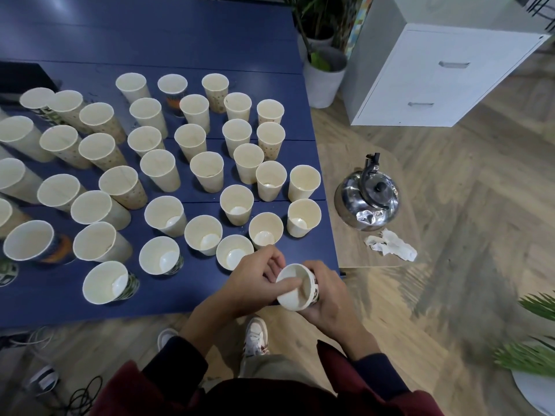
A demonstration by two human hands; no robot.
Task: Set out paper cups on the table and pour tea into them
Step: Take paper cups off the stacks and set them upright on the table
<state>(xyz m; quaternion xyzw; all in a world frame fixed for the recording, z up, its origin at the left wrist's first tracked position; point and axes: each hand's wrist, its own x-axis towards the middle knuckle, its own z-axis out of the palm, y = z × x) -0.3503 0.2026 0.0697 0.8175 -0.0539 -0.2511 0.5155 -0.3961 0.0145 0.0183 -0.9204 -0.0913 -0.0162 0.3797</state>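
Right hand (pixel 330 298) — wrapped round the outside of a paper cup (pixel 292 300), gripping it. Left hand (pixel 255 277) — pinching the same cup at its rim, one digit reaching inside. The cup is held tilted in the air, just off the near right corner of the table (pixel 186 298). Whether it is one cup or a nested pair cannot be told.

Hazards, as judged: thin paper wall may crease or go oval under the two-handed squeeze. The gap for it at the table's corner is tight, so a cup set down there could tip off the edge or knock a neighbour into the crowd.

Standing cups (pixel 207 171) — many, upright, tapered, cream inside with rolled rims, some printed with dots or dark bands, packed close together. No tea is evident in them.

Table — matt blue, planked, smooth.

Kettle (pixel 368 202) — polished steel, dented, with a black knob and handle, on a low wooden side table (pixel 354 253) well apart from the hands.

Crumpled tissue (pixel 390 244) — white, soft, just beside the kettle.
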